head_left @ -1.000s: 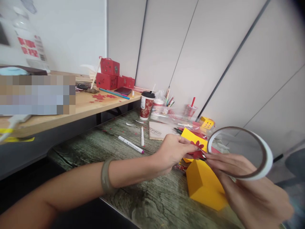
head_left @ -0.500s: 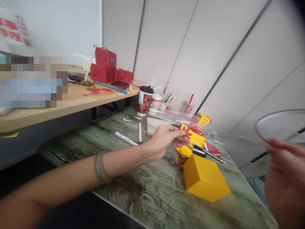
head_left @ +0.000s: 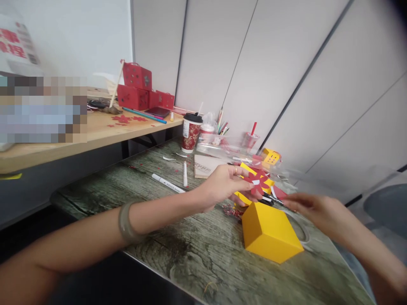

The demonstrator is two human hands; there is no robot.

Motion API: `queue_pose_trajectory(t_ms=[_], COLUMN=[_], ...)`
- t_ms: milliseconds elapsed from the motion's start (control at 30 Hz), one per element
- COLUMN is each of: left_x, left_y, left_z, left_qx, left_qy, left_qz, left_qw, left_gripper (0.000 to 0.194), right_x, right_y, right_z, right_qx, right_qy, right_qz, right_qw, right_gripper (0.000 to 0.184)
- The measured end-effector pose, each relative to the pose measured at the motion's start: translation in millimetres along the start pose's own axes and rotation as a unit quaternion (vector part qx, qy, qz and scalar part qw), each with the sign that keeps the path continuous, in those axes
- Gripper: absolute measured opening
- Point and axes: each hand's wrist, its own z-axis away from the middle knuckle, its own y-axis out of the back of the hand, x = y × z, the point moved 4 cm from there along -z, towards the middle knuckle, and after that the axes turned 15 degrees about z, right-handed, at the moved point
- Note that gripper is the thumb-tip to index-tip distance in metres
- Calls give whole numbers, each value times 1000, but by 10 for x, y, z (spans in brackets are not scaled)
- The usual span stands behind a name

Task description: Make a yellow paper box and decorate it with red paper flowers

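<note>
My left hand (head_left: 227,184) reaches over the grey-green table (head_left: 190,250) and pinches a red paper flower (head_left: 259,183) with a small white strip stuck on it. Just below the flower stands a yellow paper box (head_left: 270,233). My right hand (head_left: 313,209) comes in from the right, slightly blurred, its fingers stretched toward the flower and holding nothing. Under that hand, behind the yellow box, the tape roll (head_left: 302,231) lies flat on the table. More yellow and red paper pieces lie beneath the flower.
Two white markers (head_left: 168,183) and a brown card (head_left: 205,166) lie mid-table. A red lidded cup (head_left: 190,135), a clear tub of pens (head_left: 219,144) and a small yellow box (head_left: 270,157) stand by the wall. Red paper boxes (head_left: 136,91) sit on the wooden bench at left.
My right hand swung the tape roll out to the right, then came back and left it on the table behind the yellow box. The flower has stayed in my left hand throughout.
</note>
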Motion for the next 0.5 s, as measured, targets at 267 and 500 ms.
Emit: queue_pose_trajectory(t_ms=[267, 500], left_x=[-71, -21], left_y=[-113, -111], left_z=[50, 135], left_qx=[-55, -18], left_qy=[-22, -130], left_qz=[-79, -198], left_qw=[995, 971], left_gripper=[26, 26], right_x=[-736, -716], right_y=[12, -121], right_z=[156, 192], right_qx=[-118, -109], right_qy=[-17, -79], right_qz=[-238, -324], right_qw=[964, 936], right_gripper=[25, 19])
